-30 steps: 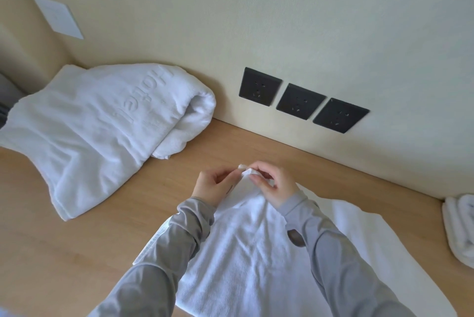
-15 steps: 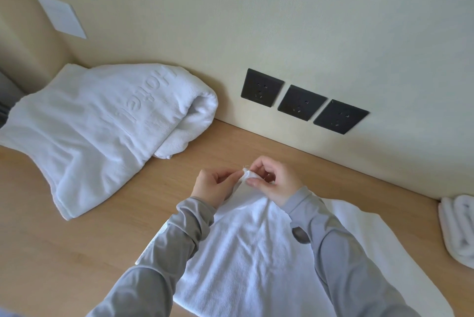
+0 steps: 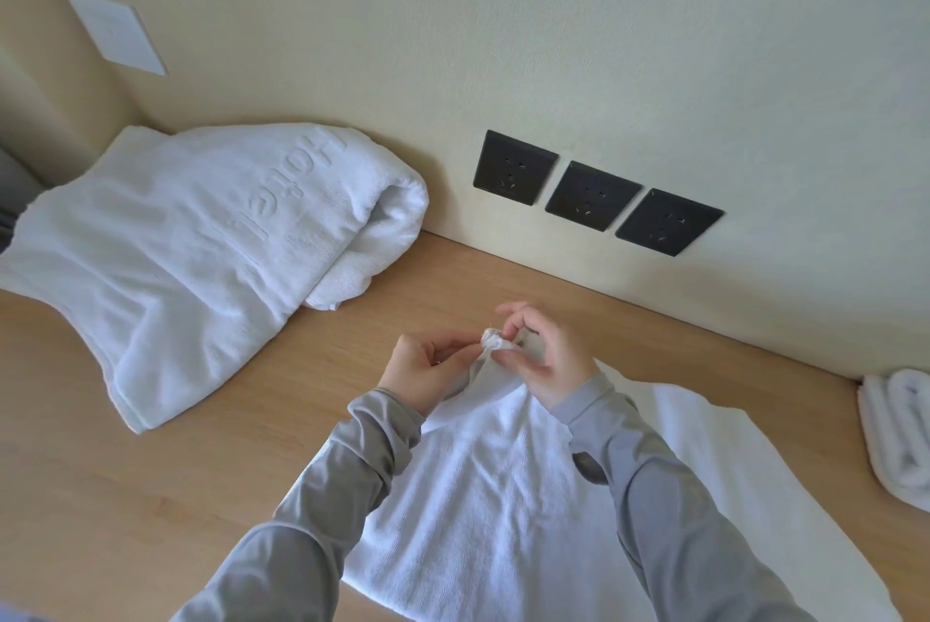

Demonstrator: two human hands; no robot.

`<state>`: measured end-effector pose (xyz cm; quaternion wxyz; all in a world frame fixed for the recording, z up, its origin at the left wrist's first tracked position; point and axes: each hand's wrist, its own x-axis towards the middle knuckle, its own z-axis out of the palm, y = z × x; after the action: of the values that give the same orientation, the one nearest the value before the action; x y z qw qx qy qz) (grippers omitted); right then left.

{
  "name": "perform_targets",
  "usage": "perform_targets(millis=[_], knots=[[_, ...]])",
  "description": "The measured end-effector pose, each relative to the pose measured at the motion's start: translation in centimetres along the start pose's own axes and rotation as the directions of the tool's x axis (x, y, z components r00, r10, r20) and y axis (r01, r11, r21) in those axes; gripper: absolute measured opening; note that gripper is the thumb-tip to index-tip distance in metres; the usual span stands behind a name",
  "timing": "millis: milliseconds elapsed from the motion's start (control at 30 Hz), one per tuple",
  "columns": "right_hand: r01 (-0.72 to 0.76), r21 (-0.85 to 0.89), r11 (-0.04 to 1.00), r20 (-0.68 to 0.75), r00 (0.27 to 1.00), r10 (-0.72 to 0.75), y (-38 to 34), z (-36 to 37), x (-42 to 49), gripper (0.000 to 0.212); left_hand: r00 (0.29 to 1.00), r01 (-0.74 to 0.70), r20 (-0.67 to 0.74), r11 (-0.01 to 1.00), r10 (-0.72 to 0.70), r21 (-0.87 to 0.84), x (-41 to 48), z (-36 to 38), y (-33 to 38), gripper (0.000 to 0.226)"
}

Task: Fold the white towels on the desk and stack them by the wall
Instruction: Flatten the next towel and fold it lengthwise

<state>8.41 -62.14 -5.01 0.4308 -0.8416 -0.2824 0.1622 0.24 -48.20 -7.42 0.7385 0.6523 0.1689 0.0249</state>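
A thin white towel (image 3: 493, 510) lies spread on the wooden desk (image 3: 151, 495) in front of me, its far corner lifted. My left hand (image 3: 422, 367) and my right hand (image 3: 546, 354) meet above the desk and both pinch that raised corner between fingertips. A large folded white towel (image 3: 201, 259) with raised "Hotel" lettering rests against the wall at the back left, one end hanging toward me.
Three black wall sockets (image 3: 594, 193) sit just above the desk's back edge. A rolled white towel (image 3: 901, 435) lies at the right edge of view. A white plate (image 3: 113, 30) is fixed on the left wall. Grey sleeves cover both forearms.
Both hands stay on the towel's corner. The right hand's fingers have shifted and spread a little around it.
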Motion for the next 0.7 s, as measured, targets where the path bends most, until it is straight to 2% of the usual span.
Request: perform_targets(millis=[100,167,233,333,433,533,700], knots=[[-0.058,0.009,0.998,0.125,0.991,0.057,0.0,-0.2,-0.1,0.022,0.999,0.009,0.05,1.0,-0.009,0.003,0.0,-0.4,0.1,0.026],[-0.033,-0.011,0.999,0.109,0.993,0.034,0.0,-0.3,0.0,0.02,0.998,-0.001,0.056,1.0,0.0,0.024,-0.1,-0.4,0.0,0.026],[-0.007,-0.024,1.0,0.056,0.998,0.008,-0.1,-0.2,0.1,0.016,0.999,-0.048,-0.012,0.99,0.05,0.132,-0.1,-0.3,0.0,0.021],[0.022,0.001,1.0,-0.039,0.999,-0.022,-0.3,0.1,0.3,0.016,0.957,-0.168,-0.154,0.905,0.245,0.391,-0.7,-0.4,-0.1,0.017],[0.032,0.075,0.997,-0.084,0.996,-0.026,-0.4,-0.1,0.5,0.017,0.886,-0.338,-0.137,0.82,0.443,0.462,-1.4,-0.6,-0.3,0.012],[0.036,0.097,0.995,-0.058,0.998,-0.031,-0.4,-0.2,0.4,0.016,0.891,-0.331,-0.127,0.814,0.437,0.478,-2.1,-0.9,-0.7,0.017],[0.025,0.149,0.988,-0.111,0.994,-0.009,-0.7,0.0,0.3,0.015,0.918,-0.258,-0.16,0.854,0.362,0.451,-2.6,-1.1,-1.4,0.03]])
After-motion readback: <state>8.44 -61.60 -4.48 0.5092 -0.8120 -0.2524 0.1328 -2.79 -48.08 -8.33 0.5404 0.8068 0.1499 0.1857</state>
